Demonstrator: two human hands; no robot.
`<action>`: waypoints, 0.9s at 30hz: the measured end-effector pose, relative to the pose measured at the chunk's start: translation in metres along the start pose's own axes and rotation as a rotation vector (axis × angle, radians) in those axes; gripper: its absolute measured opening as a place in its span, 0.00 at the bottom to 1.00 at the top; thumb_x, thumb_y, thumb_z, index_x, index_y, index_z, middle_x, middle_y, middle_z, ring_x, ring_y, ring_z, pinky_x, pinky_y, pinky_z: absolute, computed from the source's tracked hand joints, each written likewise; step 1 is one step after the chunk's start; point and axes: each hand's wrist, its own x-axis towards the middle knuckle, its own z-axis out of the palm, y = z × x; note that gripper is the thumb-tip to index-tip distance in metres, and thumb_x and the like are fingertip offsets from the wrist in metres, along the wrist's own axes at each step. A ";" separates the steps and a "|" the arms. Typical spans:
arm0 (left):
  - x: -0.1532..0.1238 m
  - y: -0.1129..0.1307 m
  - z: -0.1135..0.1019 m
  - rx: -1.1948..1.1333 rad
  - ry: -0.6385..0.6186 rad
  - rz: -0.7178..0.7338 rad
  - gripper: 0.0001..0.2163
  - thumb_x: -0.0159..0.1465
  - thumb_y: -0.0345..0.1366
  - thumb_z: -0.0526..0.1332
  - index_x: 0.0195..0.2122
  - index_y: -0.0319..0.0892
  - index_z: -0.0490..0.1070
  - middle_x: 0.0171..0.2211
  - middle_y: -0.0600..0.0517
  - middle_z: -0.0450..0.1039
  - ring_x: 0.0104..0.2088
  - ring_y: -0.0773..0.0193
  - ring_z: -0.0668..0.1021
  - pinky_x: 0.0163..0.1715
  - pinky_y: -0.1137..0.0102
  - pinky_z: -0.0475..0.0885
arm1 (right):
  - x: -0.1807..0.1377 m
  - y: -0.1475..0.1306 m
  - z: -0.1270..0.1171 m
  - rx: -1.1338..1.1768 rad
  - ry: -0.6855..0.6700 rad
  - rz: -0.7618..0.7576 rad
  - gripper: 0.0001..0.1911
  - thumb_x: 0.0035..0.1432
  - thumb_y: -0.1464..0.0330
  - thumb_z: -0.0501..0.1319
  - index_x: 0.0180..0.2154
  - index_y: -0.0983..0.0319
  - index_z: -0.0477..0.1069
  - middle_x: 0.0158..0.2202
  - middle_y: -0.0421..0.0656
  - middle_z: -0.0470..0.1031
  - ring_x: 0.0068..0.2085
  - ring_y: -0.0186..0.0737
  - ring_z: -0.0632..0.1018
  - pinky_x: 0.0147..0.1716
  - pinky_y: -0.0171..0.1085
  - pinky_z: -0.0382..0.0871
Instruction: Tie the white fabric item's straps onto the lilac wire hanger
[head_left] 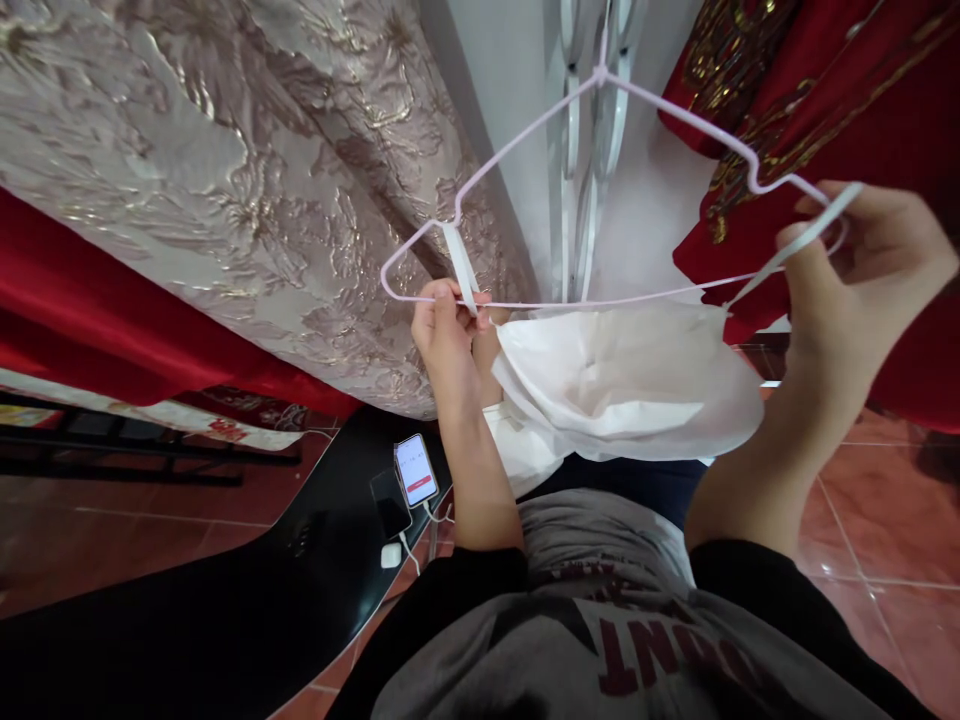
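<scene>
A pale pink wire hanger (600, 190) hangs in front of me from a white rack. A white strappy garment (622, 380) droops below its bottom bar. My left hand (446, 335) pinches the garment's left strap (459, 265), which is looped over the hanger's left shoulder. My right hand (862, 270) is closed on the right strap (795, 245), drawn taut at the hanger's right end.
A beige embroidered curtain (225, 180) fills the left, with red cloth beneath it. Red gold-trimmed fabric (840, 110) hangs at the right. A lit phone (416, 470) with a charger cable lies on a black glossy surface (247, 600). The floor is red tile (877, 500).
</scene>
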 end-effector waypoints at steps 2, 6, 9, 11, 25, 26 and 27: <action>0.000 0.000 0.000 0.012 0.020 -0.012 0.16 0.75 0.47 0.66 0.31 0.46 0.70 0.26 0.53 0.78 0.20 0.67 0.72 0.22 0.71 0.69 | 0.009 -0.018 0.008 -0.094 -0.134 -0.036 0.14 0.54 0.75 0.73 0.44 0.58 0.85 0.39 0.44 0.83 0.38 0.39 0.80 0.41 0.42 0.74; 0.003 0.000 -0.003 0.061 0.035 -0.053 0.17 0.75 0.49 0.65 0.32 0.47 0.70 0.26 0.53 0.77 0.20 0.66 0.72 0.22 0.70 0.70 | 0.015 -0.042 0.014 -0.370 -0.371 -0.103 0.21 0.53 0.69 0.79 0.48 0.55 0.80 0.46 0.46 0.82 0.49 0.50 0.80 0.54 0.53 0.74; 0.002 0.001 -0.005 0.059 0.005 -0.072 0.18 0.73 0.53 0.67 0.32 0.47 0.69 0.27 0.52 0.78 0.21 0.66 0.73 0.22 0.69 0.70 | 0.008 -0.053 0.015 -0.440 -0.415 -0.234 0.25 0.59 0.65 0.75 0.57 0.50 0.77 0.55 0.48 0.77 0.60 0.54 0.76 0.63 0.56 0.70; 0.001 0.002 -0.005 0.053 -0.013 -0.078 0.19 0.71 0.55 0.68 0.32 0.47 0.70 0.28 0.52 0.79 0.22 0.65 0.74 0.22 0.69 0.69 | -0.003 -0.057 0.019 -0.337 -0.325 -0.337 0.23 0.63 0.62 0.71 0.60 0.49 0.76 0.57 0.48 0.76 0.63 0.54 0.74 0.64 0.55 0.70; -0.011 0.022 -0.037 0.150 -0.383 -0.218 0.17 0.69 0.52 0.71 0.46 0.42 0.84 0.48 0.40 0.85 0.48 0.55 0.85 0.47 0.67 0.81 | -0.084 -0.011 0.048 0.072 -0.672 0.246 0.32 0.64 0.66 0.67 0.65 0.52 0.59 0.28 0.31 0.71 0.28 0.36 0.74 0.28 0.38 0.68; -0.012 0.030 -0.041 0.188 -0.423 -0.236 0.18 0.68 0.52 0.72 0.47 0.41 0.85 0.48 0.39 0.85 0.49 0.53 0.85 0.49 0.66 0.80 | -0.085 -0.011 0.049 0.080 -0.659 0.248 0.31 0.64 0.66 0.67 0.64 0.52 0.59 0.28 0.31 0.71 0.28 0.35 0.74 0.29 0.38 0.68; -0.013 0.038 -0.044 0.202 -0.444 -0.243 0.19 0.68 0.52 0.73 0.46 0.40 0.85 0.46 0.38 0.84 0.49 0.52 0.85 0.49 0.65 0.81 | -0.084 -0.011 0.049 0.088 -0.650 0.251 0.30 0.64 0.65 0.67 0.63 0.52 0.60 0.28 0.31 0.70 0.28 0.35 0.74 0.29 0.39 0.67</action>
